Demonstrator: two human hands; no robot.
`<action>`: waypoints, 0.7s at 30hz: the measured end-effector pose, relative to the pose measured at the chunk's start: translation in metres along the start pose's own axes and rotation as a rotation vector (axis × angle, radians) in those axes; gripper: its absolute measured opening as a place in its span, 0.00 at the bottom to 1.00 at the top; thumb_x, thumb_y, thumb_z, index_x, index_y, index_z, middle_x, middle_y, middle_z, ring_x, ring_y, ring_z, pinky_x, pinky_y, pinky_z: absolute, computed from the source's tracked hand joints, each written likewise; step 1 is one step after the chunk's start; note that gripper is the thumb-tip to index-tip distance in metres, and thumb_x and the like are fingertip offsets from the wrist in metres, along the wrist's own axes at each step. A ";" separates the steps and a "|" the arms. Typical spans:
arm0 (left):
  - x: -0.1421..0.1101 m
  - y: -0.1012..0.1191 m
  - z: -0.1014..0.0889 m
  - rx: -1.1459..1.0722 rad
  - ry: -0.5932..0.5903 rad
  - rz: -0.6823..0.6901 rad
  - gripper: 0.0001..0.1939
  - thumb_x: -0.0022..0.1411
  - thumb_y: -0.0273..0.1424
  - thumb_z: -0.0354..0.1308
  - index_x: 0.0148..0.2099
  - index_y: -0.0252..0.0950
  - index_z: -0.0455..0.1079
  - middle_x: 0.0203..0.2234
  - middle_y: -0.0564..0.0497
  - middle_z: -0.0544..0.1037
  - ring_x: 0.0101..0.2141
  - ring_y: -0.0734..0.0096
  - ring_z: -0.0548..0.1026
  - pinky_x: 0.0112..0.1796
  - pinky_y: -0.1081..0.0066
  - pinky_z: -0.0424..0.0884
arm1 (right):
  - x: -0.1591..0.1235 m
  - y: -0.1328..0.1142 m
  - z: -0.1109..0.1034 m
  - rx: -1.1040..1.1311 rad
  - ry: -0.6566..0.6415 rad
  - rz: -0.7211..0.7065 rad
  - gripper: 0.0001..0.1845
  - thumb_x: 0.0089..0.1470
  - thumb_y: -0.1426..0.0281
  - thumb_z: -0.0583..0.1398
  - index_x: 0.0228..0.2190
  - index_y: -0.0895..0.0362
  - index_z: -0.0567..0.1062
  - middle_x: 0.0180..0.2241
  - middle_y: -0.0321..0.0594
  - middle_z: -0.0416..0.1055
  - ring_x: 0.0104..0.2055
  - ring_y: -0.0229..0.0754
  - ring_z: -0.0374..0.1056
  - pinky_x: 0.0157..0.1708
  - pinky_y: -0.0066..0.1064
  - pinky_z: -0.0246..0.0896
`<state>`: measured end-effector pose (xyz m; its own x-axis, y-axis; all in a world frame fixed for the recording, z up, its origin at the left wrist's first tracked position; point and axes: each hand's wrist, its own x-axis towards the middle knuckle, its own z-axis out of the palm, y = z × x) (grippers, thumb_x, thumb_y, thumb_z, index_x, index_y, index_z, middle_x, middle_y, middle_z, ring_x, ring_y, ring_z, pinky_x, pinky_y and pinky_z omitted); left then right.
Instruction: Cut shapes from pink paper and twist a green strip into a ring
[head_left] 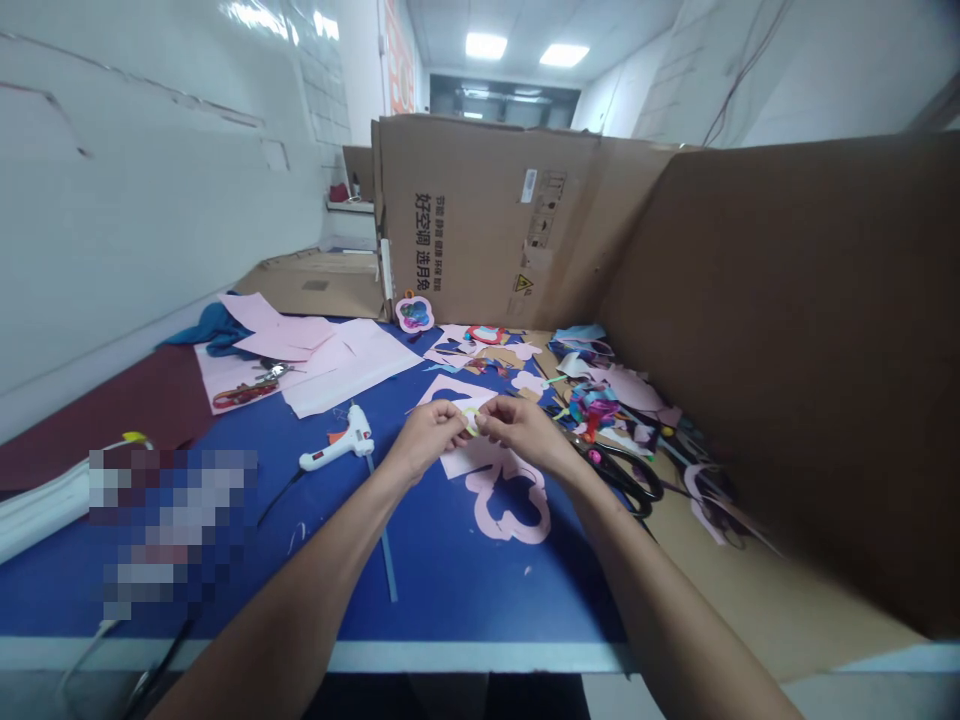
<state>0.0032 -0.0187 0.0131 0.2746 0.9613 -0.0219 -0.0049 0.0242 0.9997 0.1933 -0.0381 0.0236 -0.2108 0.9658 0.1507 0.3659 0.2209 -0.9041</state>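
While both forearms reach in over the near edge of the dark blue surface (450, 590), a thin grey-blue strip (388, 560) lies below the left wrist, its long axis running away from the person, and a looped pale pink paper cutout (486, 515) lies flat between the arms. Beside the right forearm are black-handled scissors (611, 462), and to the left of the left hand rests a white glue gun (358, 432) with its nozzle pointing away. Between the hands, above a pale pink sheet (465, 460), is a small pale yellow-green ring (471, 420); the left hand (431, 435) and the right hand (517, 425) each have the grip closed on it, fingertips pinching opposite sides. The step in hand looks like close fingertip handling of the ring, and any next move would call for a light, steady pinch from both sides so it does not bend. Its open face seems turned towards the head, and being nearly round it shows no clear long axis. Farther off are a heap of coloured scraps (592, 400), a pink flower-shaped piece with a shiny blue-purple centre (415, 314) and, behind them, a brown cardboard box (472, 230).
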 end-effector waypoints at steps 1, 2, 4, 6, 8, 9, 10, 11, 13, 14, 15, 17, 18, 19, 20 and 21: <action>0.001 -0.001 0.000 0.003 -0.002 -0.005 0.07 0.58 0.29 0.67 0.28 0.36 0.73 0.23 0.47 0.81 0.24 0.72 0.77 0.26 0.77 0.67 | 0.000 0.004 0.003 0.057 0.010 0.009 0.15 0.56 0.57 0.64 0.30 0.57 0.76 0.25 0.34 0.71 0.27 0.37 0.64 0.30 0.30 0.60; 0.002 -0.002 0.000 -0.003 -0.005 -0.014 0.08 0.59 0.30 0.66 0.28 0.36 0.73 0.24 0.48 0.81 0.24 0.73 0.77 0.26 0.77 0.67 | -0.001 0.007 0.005 0.100 0.031 0.021 0.15 0.54 0.57 0.65 0.28 0.57 0.74 0.24 0.33 0.69 0.25 0.36 0.63 0.29 0.29 0.59; 0.003 -0.003 0.001 -0.044 -0.007 -0.042 0.07 0.61 0.32 0.65 0.31 0.36 0.73 0.27 0.48 0.81 0.25 0.74 0.78 0.27 0.77 0.67 | -0.002 0.013 0.009 0.155 0.101 0.044 0.17 0.53 0.55 0.66 0.26 0.56 0.73 0.23 0.33 0.68 0.24 0.36 0.61 0.27 0.30 0.57; 0.004 -0.004 0.002 -0.087 -0.006 -0.075 0.07 0.63 0.34 0.63 0.34 0.35 0.74 0.30 0.48 0.82 0.26 0.75 0.78 0.27 0.77 0.68 | -0.002 0.017 0.012 0.186 0.183 0.060 0.18 0.52 0.54 0.66 0.27 0.56 0.74 0.23 0.34 0.69 0.24 0.36 0.61 0.27 0.30 0.57; 0.004 -0.005 0.004 -0.101 0.001 -0.101 0.06 0.64 0.33 0.63 0.36 0.35 0.75 0.32 0.48 0.83 0.26 0.76 0.78 0.28 0.76 0.69 | -0.002 0.019 0.015 0.205 0.247 0.068 0.17 0.52 0.54 0.66 0.28 0.56 0.76 0.24 0.35 0.70 0.24 0.37 0.62 0.27 0.31 0.57; 0.004 -0.005 0.005 -0.097 0.006 -0.106 0.05 0.63 0.32 0.63 0.36 0.35 0.74 0.32 0.48 0.83 0.26 0.76 0.78 0.28 0.76 0.69 | -0.002 0.020 0.016 0.212 0.268 0.068 0.17 0.52 0.55 0.66 0.28 0.56 0.76 0.24 0.36 0.71 0.24 0.37 0.62 0.27 0.31 0.58; 0.003 -0.005 0.006 -0.091 0.009 -0.107 0.04 0.62 0.30 0.64 0.36 0.35 0.74 0.32 0.48 0.82 0.26 0.76 0.77 0.28 0.76 0.69 | -0.003 0.020 0.016 0.219 0.281 0.066 0.16 0.52 0.55 0.66 0.28 0.56 0.76 0.24 0.36 0.71 0.24 0.37 0.62 0.27 0.31 0.58; 0.003 -0.005 0.007 -0.084 0.013 -0.105 0.03 0.61 0.29 0.64 0.36 0.35 0.74 0.31 0.49 0.82 0.26 0.76 0.77 0.28 0.76 0.68 | -0.003 0.019 0.017 0.226 0.290 0.063 0.16 0.52 0.55 0.66 0.28 0.56 0.76 0.24 0.36 0.71 0.24 0.37 0.62 0.27 0.31 0.58; 0.002 -0.006 0.008 -0.072 0.015 -0.089 0.02 0.60 0.28 0.64 0.35 0.35 0.74 0.30 0.49 0.82 0.25 0.76 0.77 0.27 0.76 0.68 | -0.005 0.018 0.019 0.235 0.290 0.053 0.16 0.52 0.55 0.66 0.28 0.56 0.76 0.25 0.36 0.72 0.24 0.37 0.63 0.27 0.32 0.58; 0.002 -0.006 0.009 -0.065 0.015 -0.078 0.03 0.60 0.28 0.64 0.34 0.35 0.74 0.29 0.49 0.82 0.24 0.77 0.76 0.27 0.76 0.67 | -0.006 0.017 0.020 0.239 0.285 0.048 0.16 0.52 0.55 0.66 0.28 0.56 0.76 0.25 0.36 0.73 0.24 0.37 0.63 0.27 0.32 0.58; 0.002 -0.007 0.009 -0.057 0.014 -0.067 0.03 0.60 0.28 0.64 0.33 0.35 0.74 0.28 0.49 0.81 0.24 0.77 0.75 0.26 0.75 0.67 | -0.006 0.016 0.021 0.242 0.279 0.043 0.16 0.52 0.55 0.66 0.28 0.56 0.76 0.26 0.36 0.73 0.24 0.37 0.63 0.27 0.31 0.58; 0.002 -0.007 0.010 -0.042 0.023 -0.045 0.05 0.61 0.29 0.64 0.32 0.35 0.74 0.25 0.50 0.80 0.22 0.77 0.73 0.25 0.75 0.65 | -0.007 0.016 0.023 0.239 0.266 0.043 0.16 0.52 0.55 0.66 0.28 0.56 0.76 0.25 0.36 0.73 0.24 0.37 0.63 0.27 0.31 0.58; 0.002 -0.007 0.010 -0.036 0.034 -0.037 0.06 0.61 0.29 0.64 0.31 0.35 0.73 0.24 0.51 0.79 0.21 0.78 0.72 0.25 0.75 0.65 | -0.007 0.016 0.024 0.236 0.263 0.046 0.15 0.52 0.56 0.66 0.28 0.56 0.76 0.25 0.36 0.73 0.24 0.37 0.63 0.27 0.31 0.58; 0.002 -0.007 0.010 -0.032 0.049 -0.031 0.06 0.61 0.29 0.63 0.31 0.35 0.73 0.23 0.51 0.79 0.20 0.78 0.71 0.25 0.75 0.65 | -0.006 0.016 0.025 0.233 0.261 0.051 0.15 0.51 0.57 0.65 0.28 0.56 0.76 0.25 0.36 0.72 0.24 0.37 0.63 0.27 0.31 0.58; 0.002 -0.007 0.010 -0.030 0.065 -0.027 0.06 0.61 0.28 0.63 0.30 0.35 0.73 0.22 0.51 0.79 0.20 0.78 0.71 0.25 0.75 0.64 | -0.006 0.017 0.025 0.231 0.259 0.057 0.14 0.51 0.57 0.65 0.28 0.56 0.76 0.25 0.36 0.72 0.24 0.37 0.63 0.27 0.31 0.58; 0.003 -0.007 0.010 -0.029 0.079 -0.024 0.06 0.60 0.28 0.62 0.30 0.35 0.73 0.22 0.51 0.79 0.20 0.78 0.71 0.25 0.75 0.65 | -0.006 0.017 0.026 0.229 0.255 0.062 0.14 0.51 0.58 0.65 0.28 0.56 0.76 0.24 0.36 0.72 0.24 0.37 0.63 0.27 0.31 0.58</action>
<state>0.0138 -0.0189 0.0066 0.1987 0.9789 -0.0478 -0.0274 0.0542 0.9982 0.1777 -0.0439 -0.0030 0.0493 0.9856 0.1615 0.1516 0.1525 -0.9766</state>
